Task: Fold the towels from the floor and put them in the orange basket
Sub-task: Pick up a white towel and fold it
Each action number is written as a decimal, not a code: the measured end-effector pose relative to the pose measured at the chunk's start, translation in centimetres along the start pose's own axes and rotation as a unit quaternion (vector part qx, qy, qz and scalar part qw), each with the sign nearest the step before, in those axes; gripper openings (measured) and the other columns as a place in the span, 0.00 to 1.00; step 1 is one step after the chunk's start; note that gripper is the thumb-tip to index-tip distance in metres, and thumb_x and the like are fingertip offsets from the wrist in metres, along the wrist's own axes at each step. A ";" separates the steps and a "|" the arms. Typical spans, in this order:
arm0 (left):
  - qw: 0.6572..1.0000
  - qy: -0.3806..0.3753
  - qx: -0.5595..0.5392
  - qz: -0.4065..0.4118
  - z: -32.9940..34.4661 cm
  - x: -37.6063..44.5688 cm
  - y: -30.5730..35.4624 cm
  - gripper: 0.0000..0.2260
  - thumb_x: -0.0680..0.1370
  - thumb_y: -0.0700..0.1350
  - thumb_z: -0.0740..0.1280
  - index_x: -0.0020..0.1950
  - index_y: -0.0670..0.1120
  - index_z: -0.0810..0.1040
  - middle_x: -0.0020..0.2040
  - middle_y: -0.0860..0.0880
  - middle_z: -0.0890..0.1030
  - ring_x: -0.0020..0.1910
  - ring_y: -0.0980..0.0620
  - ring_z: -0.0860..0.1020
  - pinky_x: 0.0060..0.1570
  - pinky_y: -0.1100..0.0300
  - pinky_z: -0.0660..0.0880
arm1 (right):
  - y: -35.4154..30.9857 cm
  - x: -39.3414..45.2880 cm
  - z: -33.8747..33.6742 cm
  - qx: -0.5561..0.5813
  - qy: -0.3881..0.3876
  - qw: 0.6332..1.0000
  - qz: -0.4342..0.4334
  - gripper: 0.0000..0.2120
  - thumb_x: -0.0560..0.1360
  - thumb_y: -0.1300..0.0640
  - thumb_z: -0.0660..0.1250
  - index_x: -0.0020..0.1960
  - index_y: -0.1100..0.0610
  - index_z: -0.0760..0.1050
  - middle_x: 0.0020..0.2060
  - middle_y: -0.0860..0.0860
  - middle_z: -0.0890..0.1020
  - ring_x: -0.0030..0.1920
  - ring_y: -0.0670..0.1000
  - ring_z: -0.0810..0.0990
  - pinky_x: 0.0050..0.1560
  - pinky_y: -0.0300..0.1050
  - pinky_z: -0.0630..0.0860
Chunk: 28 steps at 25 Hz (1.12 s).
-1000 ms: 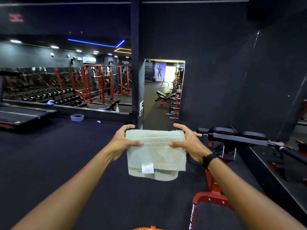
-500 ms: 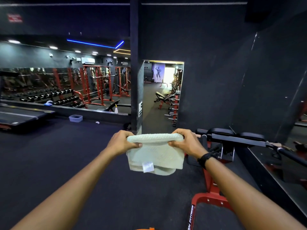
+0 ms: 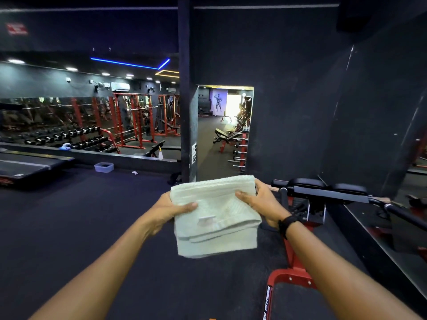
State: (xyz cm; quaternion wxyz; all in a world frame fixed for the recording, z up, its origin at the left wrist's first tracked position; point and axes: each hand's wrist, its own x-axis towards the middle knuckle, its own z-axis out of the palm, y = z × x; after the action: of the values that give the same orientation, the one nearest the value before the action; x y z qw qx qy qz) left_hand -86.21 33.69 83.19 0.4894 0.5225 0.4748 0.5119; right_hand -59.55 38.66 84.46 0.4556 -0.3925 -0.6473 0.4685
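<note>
A pale green towel (image 3: 215, 215) folded into a small thick rectangle hangs in the air in front of me, its white label facing me. My left hand (image 3: 171, 210) grips its left edge, thumb on top. My right hand (image 3: 258, 202) grips its upper right corner, thumb across the front. A sliver of the orange basket (image 3: 212, 318) shows at the bottom edge of the view, below the towel.
A red-framed gym machine (image 3: 298, 262) with black pads (image 3: 323, 188) stands right of my right arm. A black pillar (image 3: 184, 112) rises ahead, beside a doorway. A treadmill (image 3: 25, 165), a plastic tub (image 3: 104, 167) and a dumbbell rack in the mirror lie far left. Dark rubber floor (image 3: 69, 227) spreads around.
The towel has been folded over once more into a thicker, flatter bundle and tilted toward me. Both hands shifted slightly right and kept their hold on it.
</note>
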 end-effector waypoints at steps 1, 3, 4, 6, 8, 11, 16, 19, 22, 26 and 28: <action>1.000 -0.005 0.018 -0.001 0.0 0.0 -0.3 0.19 0.67 0.43 0.77 0.57 0.45 0.79 0.51 0.47 0.85 0.49 0.51 0.83 0.42 0.61 0.79 | 0.1 0.2 -0.1 -0.003 0.008 1.000 0.001 0.20 0.73 0.62 0.72 0.63 0.58 0.72 0.56 0.53 0.82 0.55 0.50 0.82 0.52 0.45 0.80; 0.999 0.034 0.014 0.009 0.3 0.1 -0.4 0.18 0.68 0.41 0.76 0.56 0.42 0.79 0.51 0.45 0.84 0.50 0.48 0.83 0.43 0.59 0.80 | 0.0 0.2 -0.2 -0.004 0.016 1.000 0.000 0.21 0.72 0.61 0.73 0.63 0.57 0.72 0.57 0.54 0.82 0.56 0.51 0.82 0.55 0.50 0.80; 0.998 0.055 -0.006 0.010 0.4 0.3 -0.5 0.18 0.68 0.40 0.76 0.56 0.40 0.78 0.51 0.44 0.84 0.50 0.47 0.83 0.42 0.58 0.80 | 0.1 0.2 -0.3 0.003 0.011 1.000 0.006 0.22 0.72 0.59 0.73 0.63 0.57 0.72 0.57 0.53 0.82 0.56 0.52 0.82 0.55 0.51 0.80; 0.994 0.083 -0.070 -0.001 0.4 0.5 -0.8 0.16 0.70 0.40 0.75 0.56 0.39 0.78 0.50 0.43 0.84 0.48 0.46 0.83 0.40 0.57 0.80 | 0.6 0.0 -0.5 0.008 -0.043 0.998 0.044 0.24 0.70 0.56 0.75 0.63 0.55 0.73 0.57 0.52 0.82 0.56 0.52 0.82 0.57 0.51 0.79; 0.994 0.089 -0.069 -0.013 0.2 0.6 -1.0 0.15 0.71 0.41 0.74 0.56 0.40 0.78 0.50 0.43 0.84 0.48 0.46 0.83 0.39 0.58 0.81 | 1.5 -0.5 -0.5 -0.018 -0.102 0.992 0.070 0.24 0.69 0.57 0.75 0.63 0.55 0.74 0.57 0.52 0.82 0.56 0.51 0.82 0.57 0.49 0.79; 0.992 0.084 0.087 -0.019 -0.2 0.9 -2.0 0.16 0.72 0.43 0.74 0.57 0.42 0.76 0.51 0.47 0.82 0.49 0.49 0.82 0.39 0.62 0.77 | 1.9 -0.9 -0.1 -0.048 -0.064 0.996 0.044 0.16 0.72 0.60 0.73 0.58 0.54 0.75 0.55 0.53 0.83 0.53 0.49 0.83 0.53 0.44 0.80; 0.950 0.080 0.297 -0.058 -0.3 2.2 -4.2 0.18 0.71 0.50 0.75 0.56 0.45 0.74 0.52 0.48 0.77 0.52 0.48 0.76 0.47 0.54 0.74 | 2.8 0.1 0.3 -0.191 -0.035 0.980 0.037 0.14 0.70 0.57 0.75 0.54 0.58 0.77 0.49 0.54 0.84 0.50 0.54 0.83 0.52 0.53 0.80; 0.927 0.054 0.369 -0.041 0.5 2.2 -4.9 0.19 0.72 0.51 0.73 0.59 0.45 0.75 0.53 0.49 0.76 0.54 0.50 0.75 0.49 0.59 0.70 | 5.0 0.1 0.6 -0.290 -0.018 0.956 0.050 0.13 0.67 0.53 0.74 0.47 0.57 0.76 0.43 0.51 0.83 0.45 0.53 0.81 0.46 0.49 0.77; 0.910 0.022 0.411 -0.055 1.0 2.1 -7.3 0.21 0.74 0.51 0.72 0.62 0.44 0.74 0.58 0.46 0.76 0.58 0.49 0.75 0.51 0.61 0.69 | 8.1 -1.2 0.9 -0.356 -0.011 0.929 0.099 0.10 0.69 0.58 0.71 0.48 0.61 0.75 0.44 0.55 0.81 0.46 0.55 0.78 0.44 0.46 0.71; 0.895 -0.026 0.432 -0.106 1.2 1.8 -13.9 0.22 0.74 0.52 0.71 0.64 0.44 0.72 0.62 0.44 0.76 0.61 0.46 0.74 0.59 0.55 0.71 | 15.9 -4.0 0.3 -0.397 -0.012 0.897 0.192 0.10 0.70 0.58 0.70 0.49 0.59 0.75 0.49 0.59 0.82 0.52 0.60 0.78 0.45 0.45 0.68; 0.887 -0.054 0.436 -0.140 1.3 1.5 -18.5 0.23 0.74 0.51 0.71 0.64 0.44 0.72 0.62 0.45 0.76 0.60 0.46 0.74 0.59 0.54 0.71 | 21.2 -5.9 0.3 -0.411 -0.002 0.879 0.242 0.12 0.70 0.57 0.69 0.50 0.62 0.75 0.50 0.61 0.81 0.53 0.63 0.78 0.44 0.44 0.65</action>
State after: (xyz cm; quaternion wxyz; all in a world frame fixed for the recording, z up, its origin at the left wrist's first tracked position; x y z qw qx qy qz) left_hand -84.80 36.43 64.84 0.3033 0.6382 0.6913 0.1510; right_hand -56.53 38.45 62.69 0.1246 -0.6881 -0.6672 0.2564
